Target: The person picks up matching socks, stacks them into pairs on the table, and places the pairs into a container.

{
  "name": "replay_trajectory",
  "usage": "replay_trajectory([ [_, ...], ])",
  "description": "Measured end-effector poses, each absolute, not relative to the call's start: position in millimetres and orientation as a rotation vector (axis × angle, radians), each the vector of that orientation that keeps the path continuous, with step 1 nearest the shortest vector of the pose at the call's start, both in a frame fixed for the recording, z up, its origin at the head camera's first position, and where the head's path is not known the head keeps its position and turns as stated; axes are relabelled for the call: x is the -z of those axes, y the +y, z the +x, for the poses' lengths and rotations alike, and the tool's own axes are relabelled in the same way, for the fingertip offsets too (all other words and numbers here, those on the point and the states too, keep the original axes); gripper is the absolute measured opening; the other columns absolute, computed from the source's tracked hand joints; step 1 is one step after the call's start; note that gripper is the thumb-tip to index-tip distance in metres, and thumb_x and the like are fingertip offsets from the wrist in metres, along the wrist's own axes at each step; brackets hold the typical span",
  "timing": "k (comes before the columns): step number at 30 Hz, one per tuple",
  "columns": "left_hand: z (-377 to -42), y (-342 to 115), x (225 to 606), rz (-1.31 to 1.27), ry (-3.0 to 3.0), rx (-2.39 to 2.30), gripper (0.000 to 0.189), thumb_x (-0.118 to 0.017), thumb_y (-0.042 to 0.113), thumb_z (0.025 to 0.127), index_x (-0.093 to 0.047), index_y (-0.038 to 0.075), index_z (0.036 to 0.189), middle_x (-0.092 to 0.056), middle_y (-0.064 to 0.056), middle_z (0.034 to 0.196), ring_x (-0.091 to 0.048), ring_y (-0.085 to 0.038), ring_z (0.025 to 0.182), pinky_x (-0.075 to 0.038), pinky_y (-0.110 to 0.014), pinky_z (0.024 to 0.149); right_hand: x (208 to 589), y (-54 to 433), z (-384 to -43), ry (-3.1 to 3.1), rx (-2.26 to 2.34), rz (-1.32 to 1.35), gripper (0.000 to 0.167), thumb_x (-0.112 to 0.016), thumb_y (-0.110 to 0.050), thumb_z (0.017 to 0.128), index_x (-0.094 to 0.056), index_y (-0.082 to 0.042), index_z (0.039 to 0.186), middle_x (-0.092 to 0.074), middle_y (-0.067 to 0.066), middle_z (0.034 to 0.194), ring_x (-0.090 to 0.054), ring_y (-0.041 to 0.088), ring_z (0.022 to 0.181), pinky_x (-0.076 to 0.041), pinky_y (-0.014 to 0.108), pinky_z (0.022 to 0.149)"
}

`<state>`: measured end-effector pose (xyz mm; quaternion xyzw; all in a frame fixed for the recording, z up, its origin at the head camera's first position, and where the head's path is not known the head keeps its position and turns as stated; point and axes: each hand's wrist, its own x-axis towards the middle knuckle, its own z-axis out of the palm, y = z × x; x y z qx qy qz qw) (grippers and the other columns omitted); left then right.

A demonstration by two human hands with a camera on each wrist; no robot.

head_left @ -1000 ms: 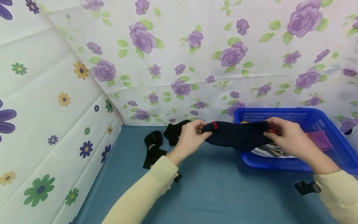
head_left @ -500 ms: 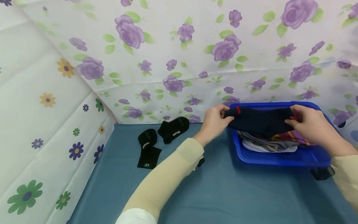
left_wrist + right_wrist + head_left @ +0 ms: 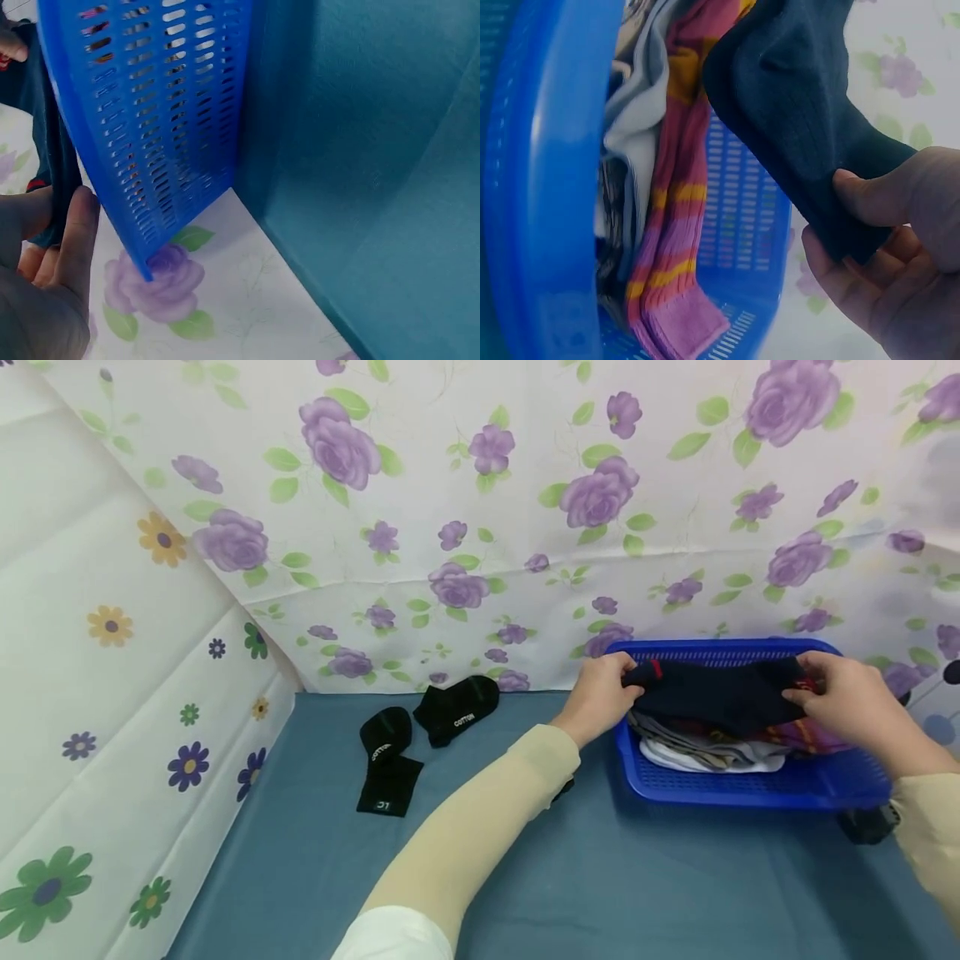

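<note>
A dark navy sock point(image 3: 723, 693) with a small red stripe near its toe is stretched level over the blue basket point(image 3: 738, 793). My left hand point(image 3: 600, 689) pinches its toe end at the basket's left rim. Its cuff end is pinched by my right hand point(image 3: 847, 697), thumb on top. In the right wrist view the navy sock point(image 3: 795, 112) shows two layers lying together, above striped socks point(image 3: 679, 225) of purple, maroon and yellow. Grey and white socks point(image 3: 690, 753) lie beneath it in the basket.
Two black socks with white lettering lie on the blue-grey table left of the basket: a bent one point(image 3: 388, 768) and another point(image 3: 457, 706) behind it. A floral sheet point(image 3: 465, 510) hangs behind the table, and a second flowered sheet point(image 3: 112, 710) borders the left side.
Both hands have carried the stretched navy sock to the right, from in front of the basket's left part to over its contents. The head view has shifted slightly; the black socks stayed put.
</note>
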<state>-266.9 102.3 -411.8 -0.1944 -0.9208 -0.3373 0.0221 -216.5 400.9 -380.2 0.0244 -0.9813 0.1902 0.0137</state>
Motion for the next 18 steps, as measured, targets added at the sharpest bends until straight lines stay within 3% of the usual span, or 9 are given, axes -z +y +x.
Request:
replay_trajectory([
  [4, -268.8, 108.1, 414.5, -0.596, -2.916, 0.932, 0.031, -0.068, 0.025, 0.086, -0.06, 0.021, 0.115, -0.066, 0.007, 0.112, -0.062, 0.0, 0.083, -0.05, -0.015, 0.071, 383.6, 402.6, -223.8, -3.104, -0.639, 0.091, 0.058, -0.061, -0.022, 0.089, -0.04, 0.011, 0.131, -0.049, 0.041, 0.119, -0.05, 0.055, 0.104, -0.048, 0.055, 0.069],
  [9, -271.4, 114.4, 417.3, -0.568, -2.939, 0.887, 0.03, -0.066, 0.02, 0.087, -0.059, 0.019, 0.117, -0.066, 0.006, 0.113, -0.064, -0.004, 0.094, -0.052, -0.018, 0.075, 387.1, 402.3, -237.7, -3.15, -0.64, 0.138, 0.054, -0.056, -0.007, 0.084, -0.04, 0.013, 0.132, -0.048, 0.041, 0.121, -0.051, 0.054, 0.105, -0.048, 0.05, 0.069],
  [14, -274.5, 122.9, 416.3, -0.59, -2.941, 0.736, 0.03, -0.064, 0.019, 0.089, -0.058, 0.015, 0.118, -0.068, 0.002, 0.108, -0.067, -0.007, 0.091, -0.053, -0.019, 0.073, 395.7, 402.7, -246.4, -3.159, -0.564, 0.165, 0.051, -0.059, -0.004, 0.08, -0.046, 0.013, 0.126, -0.053, 0.038, 0.118, -0.049, 0.055, 0.105, -0.041, 0.062, 0.081],
  [18, -275.9, 128.6, 417.6, -0.64, -2.939, 0.567, 0.027, -0.062, 0.02, 0.09, -0.054, 0.014, 0.115, -0.069, 0.0, 0.099, -0.068, -0.009, 0.082, -0.052, -0.02, 0.065, 403.4, 403.6, -248.1, -3.185, -0.538, 0.143, 0.05, -0.061, -0.006, 0.081, -0.046, 0.013, 0.125, -0.051, 0.039, 0.117, -0.047, 0.056, 0.106, -0.039, 0.065, 0.084],
])
